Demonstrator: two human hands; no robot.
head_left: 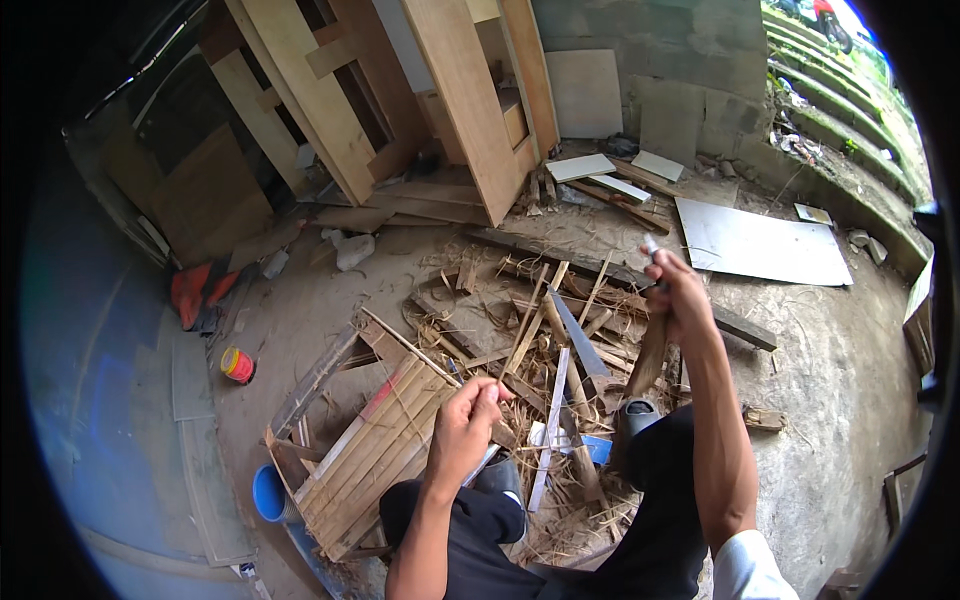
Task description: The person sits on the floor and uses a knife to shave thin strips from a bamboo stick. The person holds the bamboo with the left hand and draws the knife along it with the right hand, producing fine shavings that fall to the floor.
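Note:
My left hand (pixel 463 428) is closed in a pinch at the lower end of a thin wooden strip (pixel 525 325), which slants up and away over the scrap pile. Raised farther off on the right, my right hand (pixel 682 293) is wrapped round a slim tool (pixel 651 243) with a pale, shiny tip and a dark part below it; its exact kind is hard to make out. Below and between the hands, a handsaw (pixel 577 330) lies on the wood scraps. A slatted wooden crate (pixel 385 437) stands beside my left hand, tilted.
Shavings and offcuts surround my feet. A blue bucket (pixel 269 493) and a red-and-yellow can (pixel 237 365) stand left. A dark beam (pixel 735 327) crosses behind the pile. Farther back are a white panel (pixel 765 243) and a tall wooden cabinet frame (pixel 455 95). Steps (pixel 835 100) rise at far right.

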